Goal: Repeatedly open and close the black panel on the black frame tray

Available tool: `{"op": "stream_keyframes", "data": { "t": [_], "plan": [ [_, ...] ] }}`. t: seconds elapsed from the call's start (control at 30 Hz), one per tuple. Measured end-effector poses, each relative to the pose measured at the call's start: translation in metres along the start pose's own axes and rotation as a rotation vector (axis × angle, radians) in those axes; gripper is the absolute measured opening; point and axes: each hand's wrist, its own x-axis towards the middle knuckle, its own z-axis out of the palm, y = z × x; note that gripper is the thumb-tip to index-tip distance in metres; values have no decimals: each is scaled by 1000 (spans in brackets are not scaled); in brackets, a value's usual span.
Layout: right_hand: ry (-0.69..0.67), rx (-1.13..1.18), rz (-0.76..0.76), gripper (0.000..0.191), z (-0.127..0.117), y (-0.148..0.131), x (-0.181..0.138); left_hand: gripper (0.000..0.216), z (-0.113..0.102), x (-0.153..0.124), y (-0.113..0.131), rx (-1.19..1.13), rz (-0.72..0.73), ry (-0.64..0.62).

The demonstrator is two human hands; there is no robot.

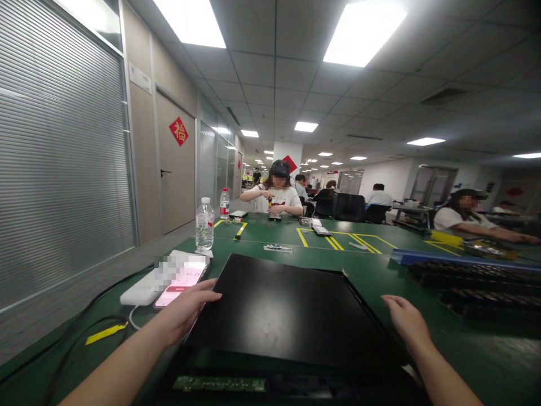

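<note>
A flat black metal cover panel (279,307) lies on top of a black chassis on the green table (380,265). A green circuit board (220,384) shows at the chassis's near edge. My left hand (186,310) rests against the panel's left edge, fingers curled along it. My right hand (406,321) sits at the panel's right edge, fingers together and pointing left. Neither hand has lifted the panel.
A pink-screened phone (181,286) lies on a white power bank (143,290) to the left. A water bottle (204,224) stands behind it. Black trays (477,282) lie on the right. Across the table sits a person (276,197) working with a tool, and another person (465,217) sits far right.
</note>
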Motion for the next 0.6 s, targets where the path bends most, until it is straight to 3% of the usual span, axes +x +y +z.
{"op": "stream_keyframes", "data": {
  "t": [0.37,0.53,0.6],
  "plan": [
    [-94,-73,-54,27,3,6,5,60,1,4,-5,56,15,-35],
    [-233,-244,-200,34,0,-7,-5,67,4,0,-5,111,21,49],
    [-225,-354,-259,36,-2,-14,-12,69,4,0,-4,126,19,78]
  ]
}}
